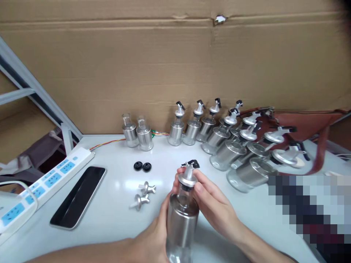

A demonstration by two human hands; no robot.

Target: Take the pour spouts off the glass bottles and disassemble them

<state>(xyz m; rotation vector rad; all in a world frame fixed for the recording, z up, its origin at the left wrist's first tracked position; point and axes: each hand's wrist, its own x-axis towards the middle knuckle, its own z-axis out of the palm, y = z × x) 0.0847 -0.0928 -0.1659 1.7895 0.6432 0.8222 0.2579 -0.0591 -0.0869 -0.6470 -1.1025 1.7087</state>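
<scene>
In front of me a glass oil bottle [182, 226] with a brushed-metal sleeve stands upright, leaning slightly. My left hand [155, 233] is wrapped around its left side, fingers partly hidden behind it. On its neck sits a silver pourer spout [188, 177] with a black flip cap [193, 163]. My right hand [219, 206] is closed at the pourer, thumb against the rim of its disc and the other fingers behind it. Left of the bottle lie two loose silver pourers [141, 201] and two black rubber stoppers [142, 166].
Two bottles without tops [144, 135] stand at the back. Several capped bottles [229, 151] are grouped at the back right, before a brown bag [301, 124]. A phone [78, 197] and a power strip [49, 182] lie at left. Cardboard [137, 65] walls the back.
</scene>
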